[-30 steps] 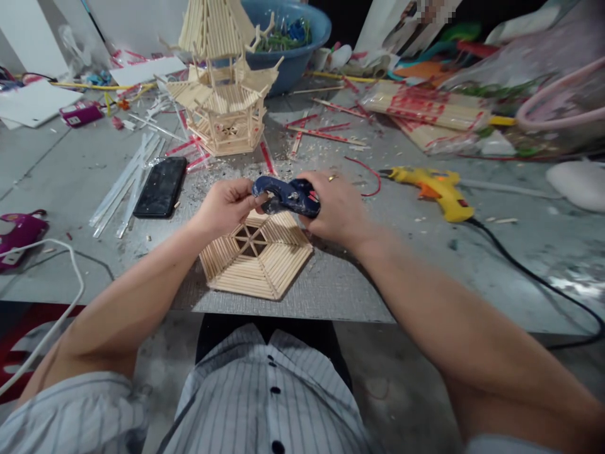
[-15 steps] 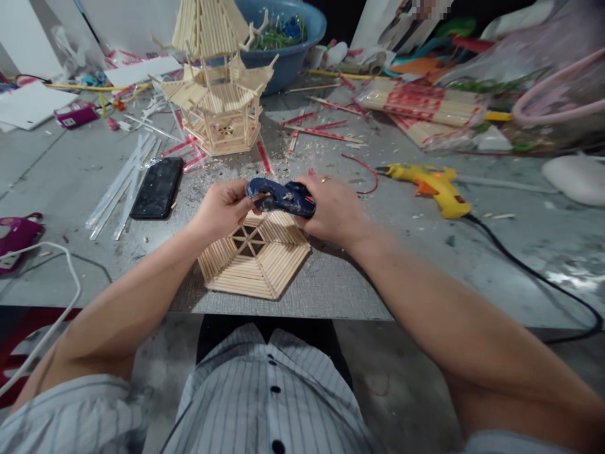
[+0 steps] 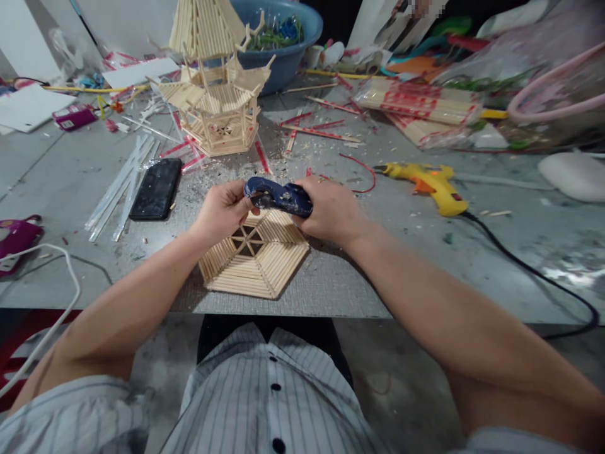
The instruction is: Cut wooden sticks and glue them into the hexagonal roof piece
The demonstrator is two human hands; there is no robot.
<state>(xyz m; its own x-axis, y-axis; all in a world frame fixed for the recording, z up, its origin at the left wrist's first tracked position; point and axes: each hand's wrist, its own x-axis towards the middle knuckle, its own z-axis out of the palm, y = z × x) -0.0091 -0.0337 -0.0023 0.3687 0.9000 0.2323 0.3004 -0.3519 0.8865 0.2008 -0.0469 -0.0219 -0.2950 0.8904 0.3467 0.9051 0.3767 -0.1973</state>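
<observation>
Above the table, my right hand [image 3: 331,208] is wrapped round a dark blue hand tool [image 3: 278,194], its surface scuffed with pale marks. At the tool's rounded left end, the fingers of my left hand [image 3: 223,207] are closed in a pinch; what lies between them is hidden. Below both hands, a six-sided panel of wooden sticks [image 3: 250,277] rests flat near the table edge, with a spoked opening in its middle. The tool and my hands cover part of its far side.
A stick-built pagoda [image 3: 222,120] stands at the back, before a blue basin [image 3: 293,60]. To the right lies a yellow glue gun [image 3: 435,183] with a black cord. A phone [image 3: 155,189] and clear glue sticks [image 3: 118,183] are left. Bagged sticks [image 3: 416,101] lie back right.
The view has shifted very slightly. Both hands and the blue tool keep nearly the same place over the panel, the tool turned a little.
</observation>
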